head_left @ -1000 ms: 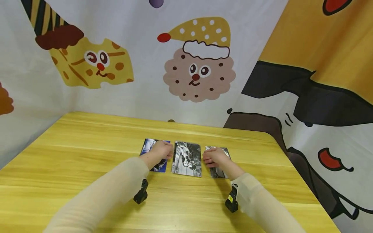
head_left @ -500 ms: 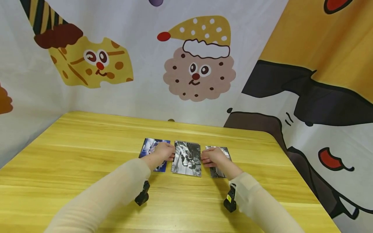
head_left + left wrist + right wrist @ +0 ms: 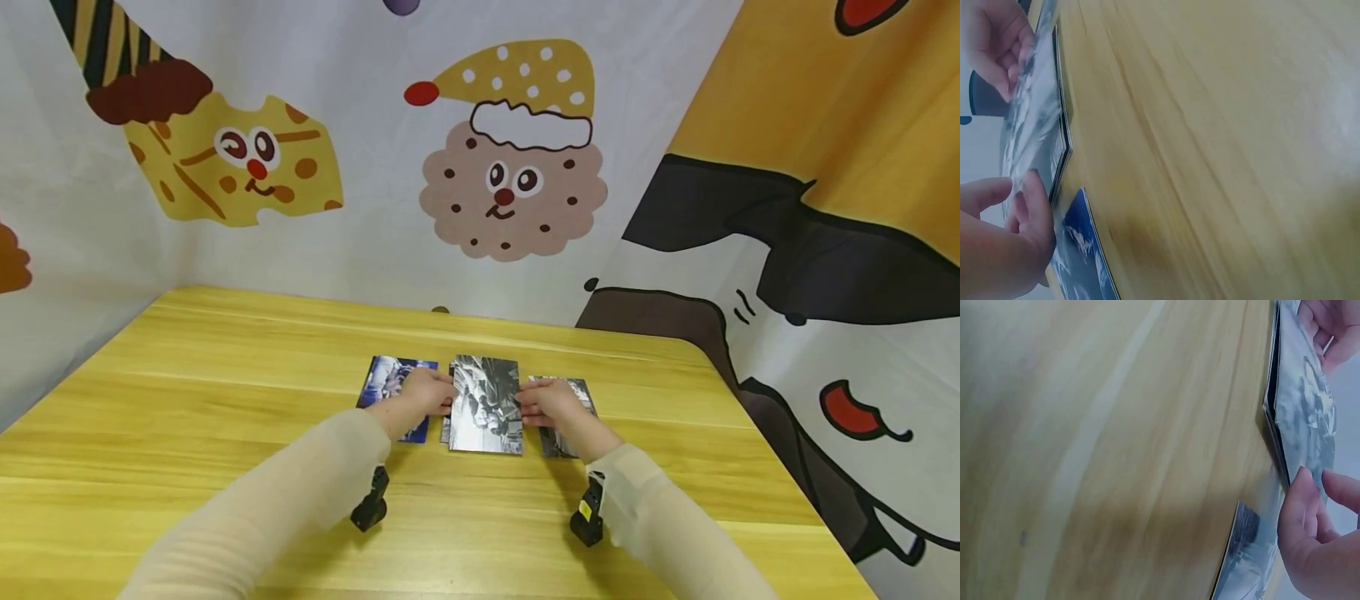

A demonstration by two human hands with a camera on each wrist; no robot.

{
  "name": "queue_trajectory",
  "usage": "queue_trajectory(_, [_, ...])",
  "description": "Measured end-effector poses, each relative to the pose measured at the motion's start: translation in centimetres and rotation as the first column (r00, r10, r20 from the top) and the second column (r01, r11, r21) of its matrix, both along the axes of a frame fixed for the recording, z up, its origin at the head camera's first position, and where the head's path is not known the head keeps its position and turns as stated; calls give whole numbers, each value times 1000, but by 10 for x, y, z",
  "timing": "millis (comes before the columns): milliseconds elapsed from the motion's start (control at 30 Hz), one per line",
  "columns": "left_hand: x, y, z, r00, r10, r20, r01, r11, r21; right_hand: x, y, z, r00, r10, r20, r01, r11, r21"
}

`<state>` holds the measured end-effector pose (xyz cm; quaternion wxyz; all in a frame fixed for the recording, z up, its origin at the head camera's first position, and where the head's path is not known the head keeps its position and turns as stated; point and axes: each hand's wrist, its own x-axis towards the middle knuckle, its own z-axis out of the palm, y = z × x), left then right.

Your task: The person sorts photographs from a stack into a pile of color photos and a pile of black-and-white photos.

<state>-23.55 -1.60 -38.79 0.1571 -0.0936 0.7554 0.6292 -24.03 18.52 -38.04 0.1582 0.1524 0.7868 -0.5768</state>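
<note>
A black-and-white picture card [image 3: 486, 412] is raised slightly over a stack of similar cards [image 3: 1060, 150] in the middle of the group. My left hand [image 3: 426, 393] pinches its left edge between thumb and fingers. At the opposite edge, my right hand [image 3: 555, 402] pinches it the same way, as the right wrist view shows. The stack below is mostly covered, with a strip showing at the left. Partly under my left hand lies a blue picture card [image 3: 381, 380]. Another grey picture card [image 3: 562, 446] lies partly under my right hand.
Everything lies on a wood-grain table [image 3: 465, 533]. Behind it hangs a white cloth [image 3: 375, 267] printed with cartoon food. Small black cameras sit at the left wrist [image 3: 369, 502] and the right wrist [image 3: 587, 512].
Both hands have closed in on the middle stack's sides and gripped its top card. That card has come up and shifted slightly right, uncovering the stack's left strip. The side cards have stayed put.
</note>
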Motion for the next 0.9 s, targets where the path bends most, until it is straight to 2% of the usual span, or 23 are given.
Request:
queue_trajectory(167, [0,3,2,1000,-19,-23,18,1000,-3,0,-1,2,999,-25,-34,24,999,-24])
queue_trajectory(333, [1,4,3,999,-20,-36,21,1000,6,0,-1,3,998,-29,-48,29,1000,-5])
queue_trajectory(500, [1,6,6,999,-11,-40,11,1000,12,1,1,4,998,-5,-60,5,1000,6])
queue_trajectory(700, [0,11,12,999,-2,-53,3,1000,19,1,6,8,997,-25,-69,25,1000,2])
queue_trajectory(900, [0,17,17,997,33,-71,-31,999,29,3,10,14,995,-24,-92,25,1000,10])
